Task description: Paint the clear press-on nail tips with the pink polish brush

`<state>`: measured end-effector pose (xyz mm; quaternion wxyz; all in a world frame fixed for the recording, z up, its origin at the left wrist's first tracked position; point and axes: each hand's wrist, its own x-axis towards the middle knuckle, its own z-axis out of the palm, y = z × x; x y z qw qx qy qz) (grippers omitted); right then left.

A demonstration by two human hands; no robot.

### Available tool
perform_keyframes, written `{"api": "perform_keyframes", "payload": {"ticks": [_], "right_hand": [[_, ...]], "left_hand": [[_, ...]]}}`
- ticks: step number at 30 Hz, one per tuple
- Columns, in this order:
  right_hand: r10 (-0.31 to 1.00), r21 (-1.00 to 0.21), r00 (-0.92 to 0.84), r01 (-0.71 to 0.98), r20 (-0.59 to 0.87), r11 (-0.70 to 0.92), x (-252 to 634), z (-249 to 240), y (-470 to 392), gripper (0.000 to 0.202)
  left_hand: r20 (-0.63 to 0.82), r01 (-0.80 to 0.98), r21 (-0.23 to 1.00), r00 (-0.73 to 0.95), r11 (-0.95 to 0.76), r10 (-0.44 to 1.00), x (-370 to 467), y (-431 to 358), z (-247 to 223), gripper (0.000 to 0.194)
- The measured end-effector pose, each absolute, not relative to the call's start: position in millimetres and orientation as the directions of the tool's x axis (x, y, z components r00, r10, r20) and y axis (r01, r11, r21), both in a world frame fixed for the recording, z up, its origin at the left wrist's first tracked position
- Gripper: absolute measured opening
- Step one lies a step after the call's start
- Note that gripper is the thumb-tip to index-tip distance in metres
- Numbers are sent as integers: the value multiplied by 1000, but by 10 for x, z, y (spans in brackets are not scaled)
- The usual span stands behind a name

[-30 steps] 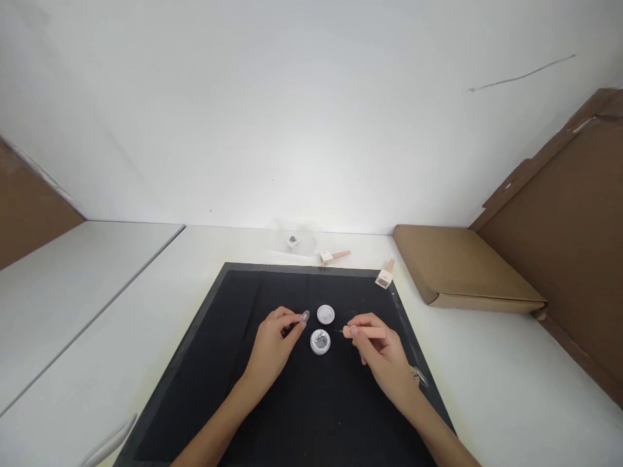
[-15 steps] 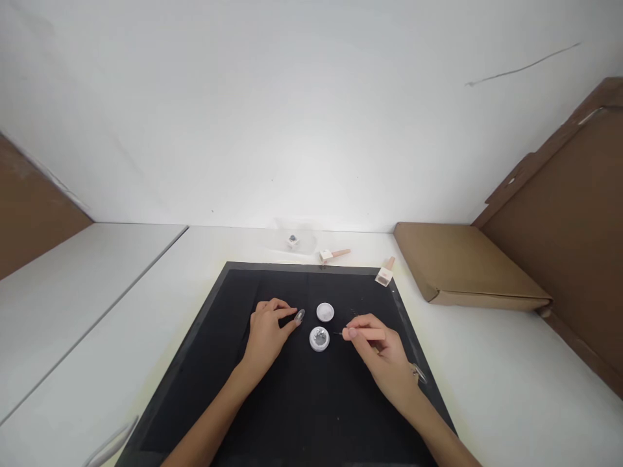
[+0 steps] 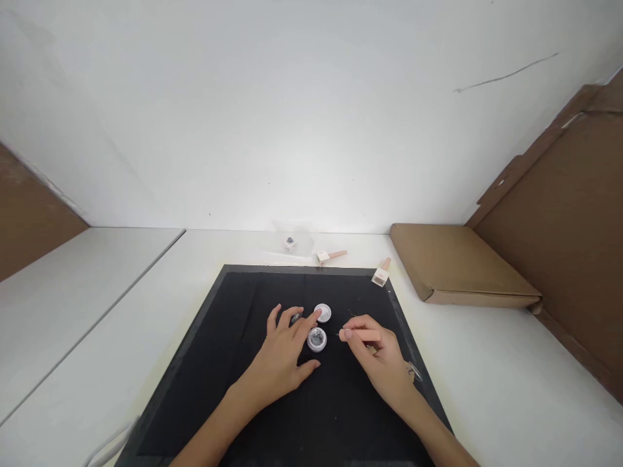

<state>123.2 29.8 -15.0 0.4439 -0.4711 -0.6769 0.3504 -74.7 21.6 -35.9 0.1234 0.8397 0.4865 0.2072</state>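
My left hand (image 3: 281,350) spreads its fingers around a small open jar (image 3: 317,339) of silvery flakes. Its index fingertip reaches the white round lid (image 3: 322,313) just behind the jar, while the thumb is apart from the jar at the front. A small shiny clear piece, like a nail tip (image 3: 296,318), shows among the left fingers, partly hidden; whether it rests on the mat I cannot tell. Between thumb and fingers, my right hand (image 3: 377,350) pinches a peach-handled nail polish brush (image 3: 363,335), its thin tip pointing left toward the jar.
A black mat (image 3: 311,415) lies under both hands. Two pale bottles with peach handles, one lying (image 3: 324,258) and one at the mat's corner (image 3: 380,277), are behind. A clear bag (image 3: 304,241) sits by the wall. A flat cardboard box (image 3: 467,263) stands right.
My left hand has moved right, from holding the clear piece between its fingertips to spreading over the jar and lid. My right hand keeps the brush in nearly the same place.
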Motion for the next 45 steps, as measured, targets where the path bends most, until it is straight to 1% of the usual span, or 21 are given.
{"api": "perform_keyframes", "payload": {"ticks": [3, 6, 8, 11, 15, 17, 19, 22, 24, 26, 28, 32, 35, 39, 45], "right_hand": [[948, -891, -170, 329, 270, 313, 1237, -149, 285, 29], [940, -879, -172, 336, 295, 338, 1240, -137, 278, 28], [934, -866, -172, 351, 313, 355, 1240, -123, 274, 27], [924, -846, -180, 372, 338, 382, 1245, -93, 256, 24], [891, -811, -184, 368, 416, 454, 1275, -56, 190, 18], [840, -762, -187, 355, 509, 541, 1298, -42, 137, 13], [759, -682, -196, 341, 621, 647, 1319, -26, 82, 12], [635, -559, -227, 323, 738, 764, 1333, 2, 17, 23], [570, -486, -261, 322, 779, 812, 1329, 16, -1, 28], [531, -437, -301, 328, 792, 838, 1318, 19, 0, 30], [513, -413, -338, 327, 789, 850, 1306, 11, 8, 30], [503, -405, -384, 312, 774, 860, 1277, -10, 9, 35], [498, -413, -395, 284, 772, 865, 1247, -15, 2, 29], [510, -420, -410, 295, 756, 858, 1216, -16, 10, 21], [548, -415, -418, 371, 725, 831, 1216, -17, 32, 21]], "left_hand": [[256, 802, 331, 431, -497, 865, -715, 223, -416, 75], [282, 823, 281, 422, -494, 862, -694, 230, -433, 62], [311, 819, 273, 422, -505, 852, -681, 230, -429, 54], [386, 787, 301, 416, -539, 823, -664, 220, -414, 48], [493, 712, 440, 318, -548, 810, -656, 177, -369, 47], [531, 691, 494, 241, -528, 812, -656, 143, -331, 43], [589, 690, 495, 180, -528, 788, -658, 108, -288, 38], [661, 704, 460, 135, -541, 738, -665, 74, -228, 34], [699, 703, 439, 124, -560, 704, -673, 66, -200, 33], [735, 696, 408, 134, -591, 665, -684, 64, -187, 32], [762, 690, 365, 166, -626, 627, -698, 62, -189, 34], [786, 697, 265, 245, -666, 568, -717, 43, -209, 35], [799, 691, 200, 295, -695, 524, -719, 24, -222, 33], [785, 679, 177, 340, -713, 519, -724, 9, -246, 34], [774, 681, 179, 348, -710, 529, -730, 16, -256, 36]]}}
